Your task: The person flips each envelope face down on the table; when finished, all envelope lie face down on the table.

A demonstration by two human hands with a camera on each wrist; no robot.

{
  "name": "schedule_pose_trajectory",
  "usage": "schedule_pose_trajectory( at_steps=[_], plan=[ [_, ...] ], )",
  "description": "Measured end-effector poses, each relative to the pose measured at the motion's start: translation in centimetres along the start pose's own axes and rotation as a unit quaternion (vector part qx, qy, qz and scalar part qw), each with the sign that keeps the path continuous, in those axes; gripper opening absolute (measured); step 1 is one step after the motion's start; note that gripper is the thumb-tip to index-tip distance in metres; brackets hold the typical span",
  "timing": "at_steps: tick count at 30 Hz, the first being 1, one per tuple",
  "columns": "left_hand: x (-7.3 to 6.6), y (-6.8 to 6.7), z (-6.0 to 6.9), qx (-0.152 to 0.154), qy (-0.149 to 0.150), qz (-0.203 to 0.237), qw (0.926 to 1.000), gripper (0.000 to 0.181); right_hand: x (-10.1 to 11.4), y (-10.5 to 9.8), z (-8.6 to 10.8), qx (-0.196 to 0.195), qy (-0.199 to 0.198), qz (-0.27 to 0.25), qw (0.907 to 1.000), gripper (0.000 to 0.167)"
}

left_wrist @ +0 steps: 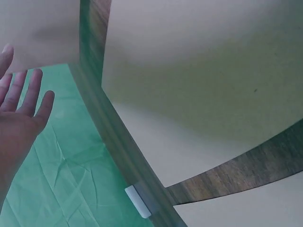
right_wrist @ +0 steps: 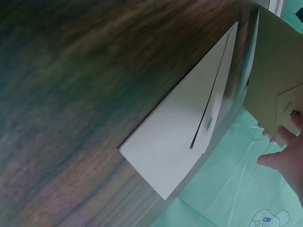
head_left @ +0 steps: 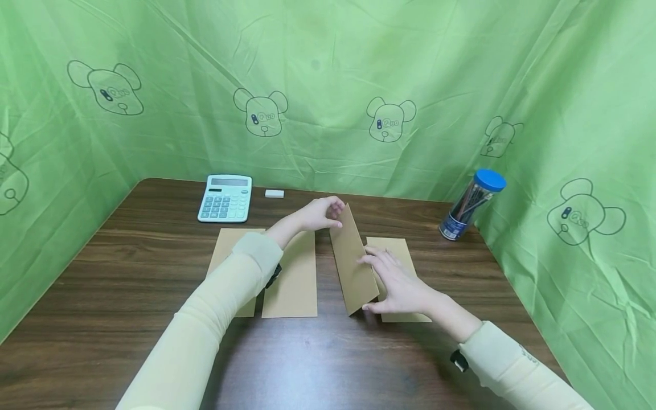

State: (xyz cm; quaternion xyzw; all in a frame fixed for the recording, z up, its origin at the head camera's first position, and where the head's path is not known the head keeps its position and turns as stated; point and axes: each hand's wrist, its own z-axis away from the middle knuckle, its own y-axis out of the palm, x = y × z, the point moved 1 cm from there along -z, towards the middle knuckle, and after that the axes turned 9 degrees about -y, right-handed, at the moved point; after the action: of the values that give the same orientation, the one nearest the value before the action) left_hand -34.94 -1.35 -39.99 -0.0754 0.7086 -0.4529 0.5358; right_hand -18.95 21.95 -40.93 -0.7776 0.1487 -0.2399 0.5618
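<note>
A brown card [head_left: 353,265] stands tilted on its long edge between my hands. My right hand [head_left: 398,287] holds it from the right, fingertips over its upper edge and thumb near its near corner. At its far end is my left hand [head_left: 319,214], thumb close to the edge. The left wrist view shows the left hand [left_wrist: 21,116] with fingers spread beside the card [left_wrist: 40,33]; contact is unclear. In the right wrist view, the right hand [right_wrist: 289,161] is beside the raised card [right_wrist: 274,61], which bears a smaller panel with writing.
Flat brown cards lie left [head_left: 292,279] and right [head_left: 397,247] of the raised one, another [head_left: 225,245] partly under the left sleeve. Behind are a light-blue calculator [head_left: 225,199] and a white eraser [head_left: 274,194]. A blue-lidded pencil tube [head_left: 463,208] stands back right before green cloth [head_left: 318,142].
</note>
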Motion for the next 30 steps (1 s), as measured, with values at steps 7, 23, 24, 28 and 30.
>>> schedule_pose_trajectory(
  at_steps=[7,23,24,28,30],
  plan=[
    [0.7,0.8,0.3,0.05,0.004,0.025,0.9984,0.073,-0.6,0.2,0.4,-0.024,0.007,0.019,0.9995,0.082],
    [1.8,3.3,1.6,0.085,0.021,-0.053,0.9947,0.08,-1.0,1.7,2.3,0.012,0.028,0.016,0.9994,0.076],
    [1.8,3.4,1.6,0.087,0.024,-0.062,0.994,0.08,-1.1,1.9,2.4,0.016,0.029,0.018,0.9993,0.076],
    [2.1,4.0,1.6,0.093,0.036,-0.093,0.9907,0.077,-1.1,2.3,2.9,0.035,0.038,0.017,0.9985,0.076],
    [2.2,4.3,1.5,0.095,0.041,-0.098,0.9898,0.076,-1.0,2.5,3.0,0.044,0.043,0.014,0.998,0.076]
  ],
)
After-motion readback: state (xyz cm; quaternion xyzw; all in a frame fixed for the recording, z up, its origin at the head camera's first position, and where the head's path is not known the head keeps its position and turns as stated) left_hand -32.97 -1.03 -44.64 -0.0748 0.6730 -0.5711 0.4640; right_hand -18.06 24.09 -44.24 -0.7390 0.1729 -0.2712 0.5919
